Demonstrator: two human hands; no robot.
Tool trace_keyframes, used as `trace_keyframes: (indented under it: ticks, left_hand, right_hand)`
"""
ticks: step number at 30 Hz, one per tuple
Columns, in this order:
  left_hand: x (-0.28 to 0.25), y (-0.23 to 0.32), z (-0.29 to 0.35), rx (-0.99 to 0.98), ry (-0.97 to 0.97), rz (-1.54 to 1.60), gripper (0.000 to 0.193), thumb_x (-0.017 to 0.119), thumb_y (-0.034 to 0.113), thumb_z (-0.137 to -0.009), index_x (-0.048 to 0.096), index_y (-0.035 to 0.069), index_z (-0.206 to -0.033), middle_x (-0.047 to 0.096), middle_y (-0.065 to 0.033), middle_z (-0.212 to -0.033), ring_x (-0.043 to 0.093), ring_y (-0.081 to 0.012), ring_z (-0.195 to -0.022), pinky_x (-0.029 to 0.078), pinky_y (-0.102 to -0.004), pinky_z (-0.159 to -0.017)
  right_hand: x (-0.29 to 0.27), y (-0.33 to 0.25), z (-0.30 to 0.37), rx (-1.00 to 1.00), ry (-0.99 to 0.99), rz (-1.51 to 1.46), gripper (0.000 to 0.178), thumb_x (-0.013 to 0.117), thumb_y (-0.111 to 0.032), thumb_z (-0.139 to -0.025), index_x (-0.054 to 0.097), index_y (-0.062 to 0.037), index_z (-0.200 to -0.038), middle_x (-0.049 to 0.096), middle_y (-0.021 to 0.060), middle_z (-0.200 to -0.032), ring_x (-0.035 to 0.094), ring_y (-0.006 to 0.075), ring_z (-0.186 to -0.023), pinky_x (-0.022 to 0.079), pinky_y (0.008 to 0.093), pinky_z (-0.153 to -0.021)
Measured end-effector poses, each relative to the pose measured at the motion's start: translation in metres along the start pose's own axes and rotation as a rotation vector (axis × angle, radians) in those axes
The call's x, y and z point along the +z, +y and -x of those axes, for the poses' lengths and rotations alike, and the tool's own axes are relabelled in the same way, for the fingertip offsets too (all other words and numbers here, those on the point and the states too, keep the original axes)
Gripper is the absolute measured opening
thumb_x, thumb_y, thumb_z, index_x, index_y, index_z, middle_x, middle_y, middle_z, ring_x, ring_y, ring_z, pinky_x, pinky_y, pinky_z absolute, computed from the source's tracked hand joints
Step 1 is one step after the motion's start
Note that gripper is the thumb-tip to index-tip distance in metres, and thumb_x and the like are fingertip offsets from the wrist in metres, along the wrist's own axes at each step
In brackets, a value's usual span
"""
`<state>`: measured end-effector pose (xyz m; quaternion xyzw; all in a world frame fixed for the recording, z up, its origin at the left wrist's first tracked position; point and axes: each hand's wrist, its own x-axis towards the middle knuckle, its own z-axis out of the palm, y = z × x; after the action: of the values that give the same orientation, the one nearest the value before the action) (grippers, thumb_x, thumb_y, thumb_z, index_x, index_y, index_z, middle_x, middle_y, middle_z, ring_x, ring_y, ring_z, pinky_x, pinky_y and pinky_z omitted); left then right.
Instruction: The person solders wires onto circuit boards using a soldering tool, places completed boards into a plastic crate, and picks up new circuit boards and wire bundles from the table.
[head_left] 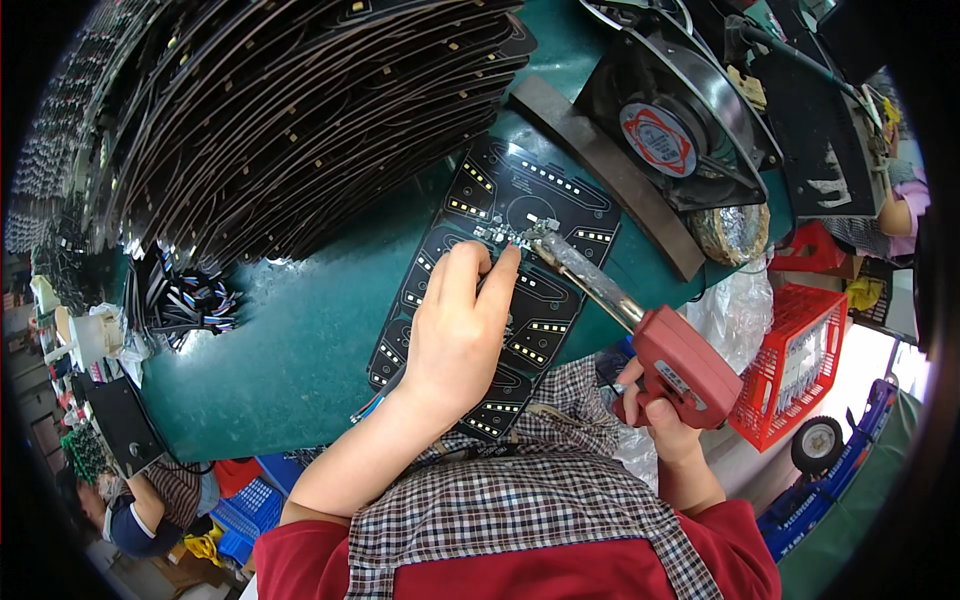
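A black circuit board (pixel 485 190) with rows of small yellow-white LEDs lies slanted on the green table. My left hand (pixel 455 330) rests over its middle, fingers pinched together with the tips down by a cluster of small components. Thin coloured wires (pixel 372 406) come out from under that hand near the wrist; their other ends are hidden by the fingers. My right hand (pixel 660 420) grips the handle of a red soldering gun (pixel 685 365). Its long metal barrel points up and left, and the tip reaches the components just right of my left fingertips.
Tall stacks of similar black boards (pixel 300 130) fill the far left, with a bundle of wires (pixel 185 305) beneath. A dark metal bar (pixel 610 175), a fan (pixel 660 135) and a roll of tape (pixel 730 230) stand at right. A red crate (pixel 790 365) is beyond the table edge. Other people work at both sides.
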<state>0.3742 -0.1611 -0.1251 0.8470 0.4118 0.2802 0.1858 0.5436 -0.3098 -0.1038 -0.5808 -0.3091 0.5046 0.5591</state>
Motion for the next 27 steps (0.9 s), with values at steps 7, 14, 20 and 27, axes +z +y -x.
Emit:
trace_keyframes:
  ticks: [7, 14, 20, 27]
  left_hand:
    - [0.0, -0.001, 0.0, 0.015, -0.004, 0.023, 0.031, 0.067, -0.007, -0.067, 0.063, -0.001, -0.097, 0.048, -0.008, -0.081, 0.052, -0.0199, -0.067, 0.044, -0.0298, -0.058]
    - [-0.003, 0.004, -0.001, 0.019, -0.057, -0.033, 0.031, 0.064, -0.006, -0.068, 0.062, -0.002, -0.099, 0.048, -0.0086, -0.083, 0.052, -0.0218, -0.072, 0.045, -0.032, -0.063]
    - [-0.005, 0.005, -0.001, 0.02, -0.096, -0.051, 0.034, 0.062, -0.006, -0.068, 0.061, -0.002, -0.102, 0.047, -0.0101, -0.085, 0.053, -0.0233, -0.075, 0.045, -0.0334, -0.066]
    - [-0.003, 0.004, 0.001, 0.02, -0.042, -0.038, 0.031, 0.063, -0.006, -0.067, 0.063, 0.0, -0.098, 0.048, -0.008, -0.081, 0.053, -0.021, -0.068, 0.045, -0.0311, -0.059]
  right_hand:
    - [-0.014, 0.012, 0.007, 0.1, -0.051, -0.111, 0.084, 0.073, -0.021, -0.076, 0.023, 0.0027, -0.138, 0.06, 0.0117, -0.095, 0.055, 0.0095, -0.066, 0.045, 0.0213, -0.06]
    - [-0.02, 0.011, 0.0, -0.086, -0.067, 0.344, 0.074, 0.075, -0.023, -0.073, 0.039, 0.01, -0.129, 0.065, 0.0083, -0.093, 0.059, 0.0078, -0.069, 0.048, 0.0224, -0.067]
    - [-0.011, 0.002, 0.0, -0.012, -0.017, 0.032, 0.08, 0.077, -0.026, -0.072, 0.035, 0.0097, -0.131, 0.064, 0.0129, -0.095, 0.058, 0.0072, -0.067, 0.047, 0.0196, -0.061]
    - [-0.018, 0.01, 0.005, 0.064, -0.03, -0.145, 0.084, 0.077, -0.018, -0.071, 0.028, 0.0039, -0.136, 0.063, 0.0146, -0.095, 0.057, 0.0085, -0.069, 0.045, 0.0174, -0.059]
